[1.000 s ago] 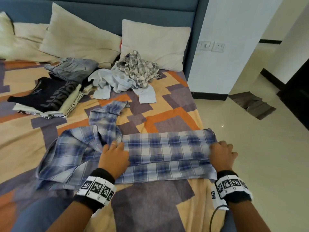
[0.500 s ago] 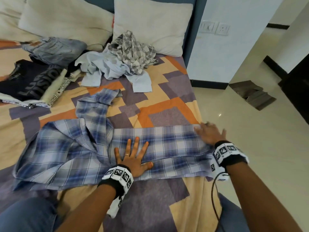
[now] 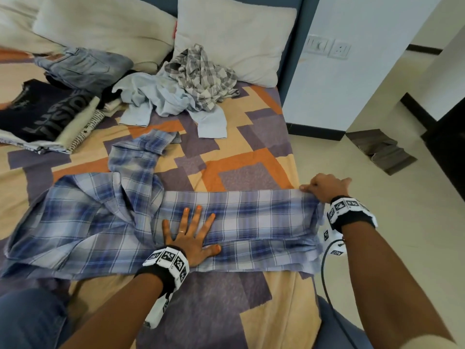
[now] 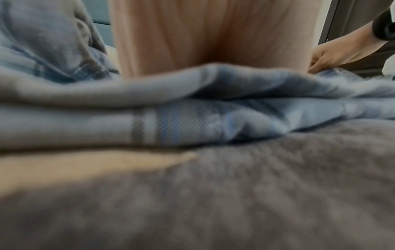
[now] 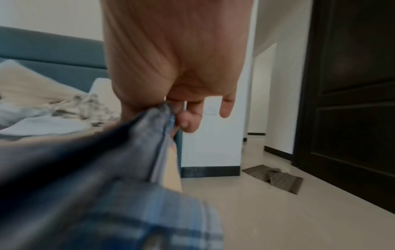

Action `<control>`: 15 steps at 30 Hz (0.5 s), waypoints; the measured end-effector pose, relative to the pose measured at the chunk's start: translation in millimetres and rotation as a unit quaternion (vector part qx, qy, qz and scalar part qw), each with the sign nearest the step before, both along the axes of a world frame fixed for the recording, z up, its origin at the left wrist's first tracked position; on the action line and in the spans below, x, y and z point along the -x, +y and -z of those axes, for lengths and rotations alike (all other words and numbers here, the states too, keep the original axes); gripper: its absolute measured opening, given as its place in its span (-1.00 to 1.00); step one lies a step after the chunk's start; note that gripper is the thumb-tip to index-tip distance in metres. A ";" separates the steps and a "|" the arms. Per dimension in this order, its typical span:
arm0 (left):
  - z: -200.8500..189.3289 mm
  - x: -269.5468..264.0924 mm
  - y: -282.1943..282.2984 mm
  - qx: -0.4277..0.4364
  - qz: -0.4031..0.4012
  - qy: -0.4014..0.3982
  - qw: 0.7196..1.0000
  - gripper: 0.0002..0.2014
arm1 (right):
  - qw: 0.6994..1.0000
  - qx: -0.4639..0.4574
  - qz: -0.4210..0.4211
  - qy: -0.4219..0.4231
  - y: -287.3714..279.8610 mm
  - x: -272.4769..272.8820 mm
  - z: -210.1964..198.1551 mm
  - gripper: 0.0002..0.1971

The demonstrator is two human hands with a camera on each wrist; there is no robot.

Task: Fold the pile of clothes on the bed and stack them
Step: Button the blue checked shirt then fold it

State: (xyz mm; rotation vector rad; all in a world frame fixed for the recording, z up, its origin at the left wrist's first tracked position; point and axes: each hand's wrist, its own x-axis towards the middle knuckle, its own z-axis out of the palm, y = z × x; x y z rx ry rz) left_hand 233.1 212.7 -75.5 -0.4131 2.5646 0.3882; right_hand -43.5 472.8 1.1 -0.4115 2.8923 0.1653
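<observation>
Blue plaid shirt (image 3: 251,217) half-folded, rumpled leftward, sleeve (image 3: 141,152) trailing

Thin woven cloth, matt, in blue and white checks: shirt (image 3: 251,217), creased at one end, pulled smooth at the other. Coarse, nubbly, towel-like weave, matt: bedspread (image 3: 251,157). Soft plain cloth, slightly wrinkled: pillows (image 3: 234,39). Faded denim: jeans (image 3: 83,66). Dark jersey with a dull grey print: folded top (image 3: 42,112). Smooth, faintly glossy tile: floor (image 3: 377,260). Upholstered, matt blue: headboard (image 5: 53,55). Dark wood, satin sheen: door (image 5: 352,84).
</observation>
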 end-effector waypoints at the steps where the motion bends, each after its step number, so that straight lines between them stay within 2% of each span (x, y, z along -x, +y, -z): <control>1: -0.3 0.5 -0.2 -0.001 0.001 0.001 1.000 -0.10 | 0.999 -0.004 0.023 0.037 6.6 5.6 -6.4 -0.55; 3: -0.2 -0.1 -0.1 -0.003 0.001 0.002 1.000 -0.08 | 0.992 -0.019 0.063 0.103 16.3 8.8 -16.0 -0.60; 6: 0.6 0.5 0.3 -0.007 -0.002 0.007 1.000 -0.04 | 0.985 0.071 0.111 0.111 16.0 -1.1 -20.9 -0.69; 8: -1.7 0.6 1.0 -0.007 -0.003 0.002 1.000 -0.06 | 0.978 0.186 0.049 0.080 4.8 -22.6 -12.2 -0.72; 10: -1.3 -0.1 0.7 -0.008 -0.005 0.006 1.000 -0.09 | 0.952 0.285 -0.098 0.046 -12.6 -58.9 5.2 -0.64; 11: -1.5 -0.7 0.1 -0.007 -0.003 0.010 1.000 -0.10 | 0.943 0.276 -0.187 0.008 -21.0 -80.5 15.2 -0.52; 12: -0.3 -0.6 -0.2 -0.005 0.000 0.012 1.000 -0.09 | 0.941 0.219 -0.255 -0.045 -25.1 -100.2 26.4 -0.38; 13: -1.0 -1.3 -0.6 -0.007 0.001 0.015 1.000 -0.08 | 0.941 0.151 -0.288 -0.092 -24.7 -114.4 36.8 -0.24; 14: -2.9 -2.4 -0.3 -0.010 -0.002 0.016 1.000 -0.08 | 0.944 0.096 -0.286 -0.130 -19.4 -122.9 45.5 -0.14; 15: -5.2 -4.1 0.5 -0.009 0.003 0.014 1.000 -0.09 | 0.955 0.066 -0.250 -0.147 -10.1 -126.0 53.3 -0.11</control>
